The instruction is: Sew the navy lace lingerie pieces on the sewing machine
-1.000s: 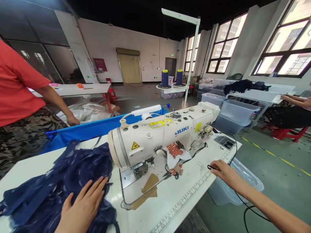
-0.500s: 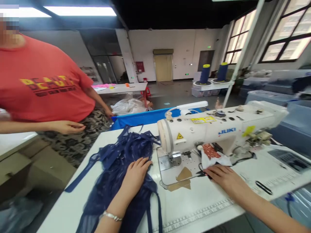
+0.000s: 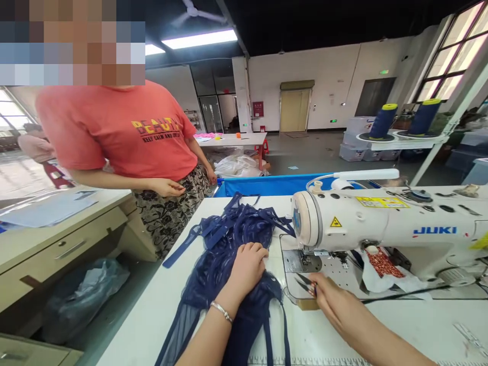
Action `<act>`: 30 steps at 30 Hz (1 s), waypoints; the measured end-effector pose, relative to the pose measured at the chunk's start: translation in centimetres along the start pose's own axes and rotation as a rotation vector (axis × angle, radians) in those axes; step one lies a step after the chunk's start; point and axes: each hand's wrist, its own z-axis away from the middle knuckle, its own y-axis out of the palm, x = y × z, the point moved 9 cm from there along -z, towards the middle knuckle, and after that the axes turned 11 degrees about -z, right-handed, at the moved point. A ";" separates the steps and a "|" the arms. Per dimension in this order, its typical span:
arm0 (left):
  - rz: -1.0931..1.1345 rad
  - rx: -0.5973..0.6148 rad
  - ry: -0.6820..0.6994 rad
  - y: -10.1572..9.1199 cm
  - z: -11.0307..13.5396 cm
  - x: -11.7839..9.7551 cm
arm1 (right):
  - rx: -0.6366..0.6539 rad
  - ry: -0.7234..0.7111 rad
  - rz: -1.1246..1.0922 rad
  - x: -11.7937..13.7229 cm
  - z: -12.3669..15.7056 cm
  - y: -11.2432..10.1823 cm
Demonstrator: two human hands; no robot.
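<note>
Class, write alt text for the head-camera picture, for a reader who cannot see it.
At a white table, the person's left hand rests on a heap of dark blue fabric while the right hand holds small scissors by a cream sewing machine. Another person in a red T-shirt stands at the left.

A thin silver bracelet (image 3: 222,311) sits behind the left hand (image 3: 248,265), forearms unsleeved.
</note>
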 end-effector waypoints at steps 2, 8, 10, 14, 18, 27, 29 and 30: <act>0.046 -0.010 -0.011 0.0 0.1 0.3 | 0.028 0.014 0.151 1.5 -2.5 0.8; 0.054 -0.027 -0.004 -0.4 0.4 0.0 | 0.051 0.057 0.398 3.5 -7.3 1.8; 0.056 -0.038 -0.007 -0.5 0.4 0.0 | 0.024 0.054 0.401 3.8 -7.6 1.8; 0.048 -0.047 -0.001 -0.6 0.4 -0.1 | 0.007 0.025 0.389 4.3 -7.9 2.3; 0.036 -0.049 -0.001 -0.7 0.5 -0.2 | 0.023 0.013 0.421 4.8 -8.6 2.9; 0.035 -0.047 -0.051 -0.5 0.7 0.7 | 0.087 0.040 0.411 4.6 -8.3 2.9; 0.043 -0.025 -0.098 -0.2 0.6 1.6 | 0.140 0.037 0.369 4.3 -6.3 2.7; 0.047 -0.011 -0.116 0.0 0.6 2.1 | 0.168 0.028 0.346 3.9 -5.0 2.6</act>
